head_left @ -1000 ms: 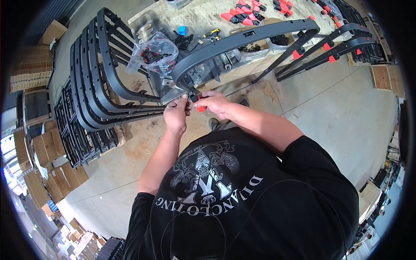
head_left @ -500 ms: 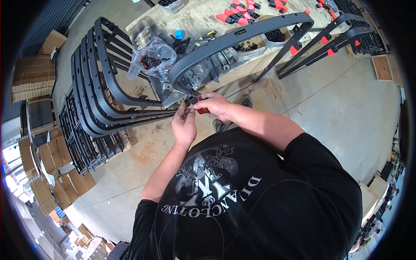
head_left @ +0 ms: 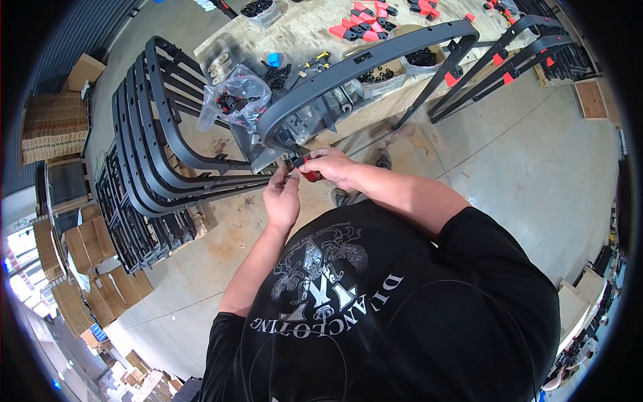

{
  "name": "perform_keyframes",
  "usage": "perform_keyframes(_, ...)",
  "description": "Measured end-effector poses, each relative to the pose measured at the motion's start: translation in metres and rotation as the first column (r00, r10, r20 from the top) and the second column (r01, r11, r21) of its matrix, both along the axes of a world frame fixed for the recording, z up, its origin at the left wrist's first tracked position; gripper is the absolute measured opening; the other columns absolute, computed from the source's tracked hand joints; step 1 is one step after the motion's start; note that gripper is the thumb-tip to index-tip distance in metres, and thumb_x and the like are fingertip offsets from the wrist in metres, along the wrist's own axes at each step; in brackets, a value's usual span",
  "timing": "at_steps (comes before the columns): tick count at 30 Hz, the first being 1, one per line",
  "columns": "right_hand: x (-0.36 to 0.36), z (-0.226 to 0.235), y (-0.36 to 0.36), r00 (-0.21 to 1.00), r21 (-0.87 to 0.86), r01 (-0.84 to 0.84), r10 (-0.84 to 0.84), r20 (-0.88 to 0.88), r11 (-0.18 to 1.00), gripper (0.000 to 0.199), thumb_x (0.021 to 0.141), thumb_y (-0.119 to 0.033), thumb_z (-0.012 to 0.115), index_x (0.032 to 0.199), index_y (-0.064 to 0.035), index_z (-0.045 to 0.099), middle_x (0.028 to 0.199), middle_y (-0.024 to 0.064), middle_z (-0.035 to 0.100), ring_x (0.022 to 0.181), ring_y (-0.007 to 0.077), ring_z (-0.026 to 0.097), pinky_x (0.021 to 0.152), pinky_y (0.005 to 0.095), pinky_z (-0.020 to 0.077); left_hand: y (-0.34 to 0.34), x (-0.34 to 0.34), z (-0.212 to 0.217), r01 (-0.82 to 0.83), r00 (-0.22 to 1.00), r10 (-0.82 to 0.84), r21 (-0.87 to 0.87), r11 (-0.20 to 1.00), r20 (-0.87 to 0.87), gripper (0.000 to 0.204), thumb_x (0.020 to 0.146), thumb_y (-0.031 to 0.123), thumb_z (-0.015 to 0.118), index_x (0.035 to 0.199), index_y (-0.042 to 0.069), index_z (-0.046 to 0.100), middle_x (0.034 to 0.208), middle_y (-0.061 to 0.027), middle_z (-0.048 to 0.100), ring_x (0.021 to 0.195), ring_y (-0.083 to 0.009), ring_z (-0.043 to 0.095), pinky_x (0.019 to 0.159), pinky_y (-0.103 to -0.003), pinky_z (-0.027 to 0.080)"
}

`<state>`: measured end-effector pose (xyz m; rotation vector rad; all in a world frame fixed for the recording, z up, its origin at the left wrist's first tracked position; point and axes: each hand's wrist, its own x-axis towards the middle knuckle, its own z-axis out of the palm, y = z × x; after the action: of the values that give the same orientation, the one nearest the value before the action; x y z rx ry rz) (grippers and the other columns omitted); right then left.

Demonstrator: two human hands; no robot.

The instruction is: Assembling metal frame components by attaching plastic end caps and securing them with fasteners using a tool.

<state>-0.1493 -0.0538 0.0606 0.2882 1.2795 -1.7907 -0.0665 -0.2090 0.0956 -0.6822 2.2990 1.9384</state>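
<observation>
Just above the picture's centre, your right hand (head_left: 333, 167) grips a small red piece (head_left: 311, 176) at the lower end of the curved black frame (head_left: 362, 60). Your left hand (head_left: 282, 199) has shifted right and down, its fingertips now narrow beside that piece; whether they pinch anything, I cannot tell. The work seems to remain at this joint, probably unfinished.

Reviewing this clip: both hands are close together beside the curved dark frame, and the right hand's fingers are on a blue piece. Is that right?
Not quite: the piece is red, as the head view shows. The right hand and left hand are close together beside the curved dark frame.
</observation>
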Motion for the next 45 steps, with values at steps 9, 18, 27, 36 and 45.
perform_keyframes(9,-0.006,-0.008,0.004,0.994,0.014,-0.033,0.034,-0.101,0.999,0.032,0.08,-0.019,0.079,0.105,-0.0015,0.069,0.096,0.0082,0.07,0.085,0.0152,0.064,0.077,0.0305,0.0508,0.0,-0.003,-0.007,0.031,0.999,-0.032,-0.093,0.995,-0.014,0.046,0.093,0.01,0.066,0.135,-0.006,0.058,0.097,-0.0019,0.066,0.082,-0.0078,0.055,0.073,-0.023,0.047)
perform_keyframes(18,-0.008,0.05,0.037,0.977,-0.33,0.089,-0.017,0.213,0.94,0.061,0.101,-0.057,0.045,0.127,-0.0036,0.057,0.114,0.0137,0.066,0.1,0.0261,0.066,0.093,0.0403,0.0501,0.012,-0.011,0.04,0.144,0.823,-0.458,-0.656,0.741,-0.336,0.03,0.083,0.013,0.073,0.111,0.004,0.069,0.094,-0.013,0.065,0.089,-0.0308,0.063,0.082,-0.039,0.052)
perform_keyframes(27,0.002,0.067,0.041,0.989,-0.336,0.001,0.049,0.139,0.942,0.057,0.101,-0.055,0.046,0.127,-0.0057,0.06,0.119,0.0072,0.065,0.109,0.0172,0.059,0.096,0.0346,0.044,0.021,-0.013,0.046,0.184,0.774,-0.568,-0.758,0.626,-0.281,0.028,0.08,0.015,0.077,0.106,0.008,0.072,0.101,-0.0126,0.068,0.097,-0.0338,0.063,0.086,-0.042,0.052)
perform_keyframes(36,0.007,0.04,0.05,0.993,-0.192,-0.091,0.075,-0.093,0.977,0.02,0.095,-0.014,0.065,0.109,0.001,0.066,0.095,0.0088,0.069,0.078,0.0179,0.066,0.073,0.0313,0.0536,0.018,-0.009,0.042,0.124,0.795,-0.49,-0.694,0.709,-0.358,0.023,0.078,0.011,0.079,0.099,0.008,0.07,0.1,-0.0108,0.07,0.097,-0.0321,0.064,0.087,-0.041,0.052)
perform_keyframes(45,0.002,0.046,0.047,0.994,-0.148,-0.105,0.098,-0.054,0.983,0.022,0.093,-0.013,0.065,0.108,0.0021,0.068,0.091,0.0079,0.069,0.076,0.016,0.066,0.073,0.0308,0.0535,0.015,-0.008,0.042,0.123,0.782,-0.493,-0.681,0.722,-0.382,0.022,0.08,0.011,0.079,0.1,0.008,0.07,0.099,-0.0109,0.069,0.095,-0.032,0.065,0.086,-0.041,0.052)
